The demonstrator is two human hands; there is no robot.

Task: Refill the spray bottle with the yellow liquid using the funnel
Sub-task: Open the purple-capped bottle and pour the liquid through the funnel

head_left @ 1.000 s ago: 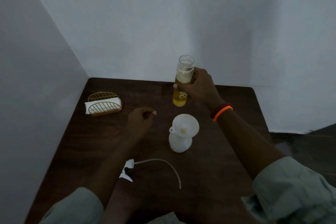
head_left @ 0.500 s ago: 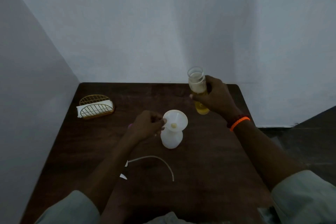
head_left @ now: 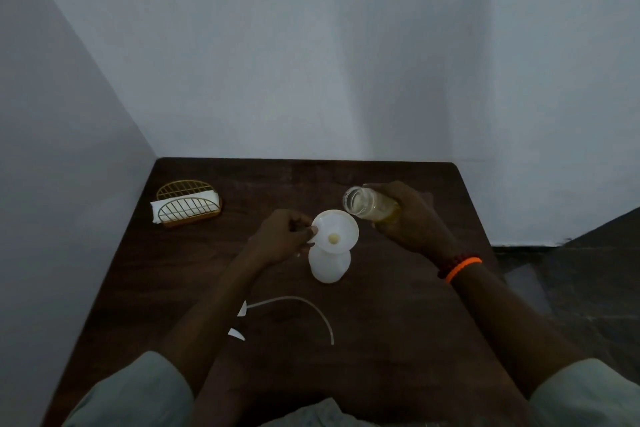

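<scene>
From the head camera, a dark wooden surface [head_left: 398,340] fills the lower half of the frame, set into a corner between two pale walls. Near its middle stands the white spray bottle [head_left: 329,262], upright, with a white funnel [head_left: 335,231] seated in its neck; a small yellowish spot shows at the bottom of the funnel's bowl. The left hand [head_left: 282,239] is at the funnel's left rim, its grip pinched on the edge or on a small tab there, fingertips touching the plastic. The right hand [head_left: 412,222] is to the right of the funnel and a little toward the far edge, its grip clenched around a clear glass bottle [head_left: 369,206] holding yellow liquid. That bottle is tilted well over toward the left, its open mouth just beside and above the funnel's far right rim; no stream of liquid can be made out in the dim light. An orange bracelet [head_left: 462,269] and a darker beaded band circle the right wrist. Toward the near edge, partly under the left forearm, lies the white spray head [head_left: 237,333] with its long curved dip tube [head_left: 311,305] arcing to the right, well apart from the spray bottle. Near the far left corner sits a gold wire napkin holder [head_left: 188,206] with white napkins in it. Pale sleeves cover both arms at the bottom of the frame.
</scene>
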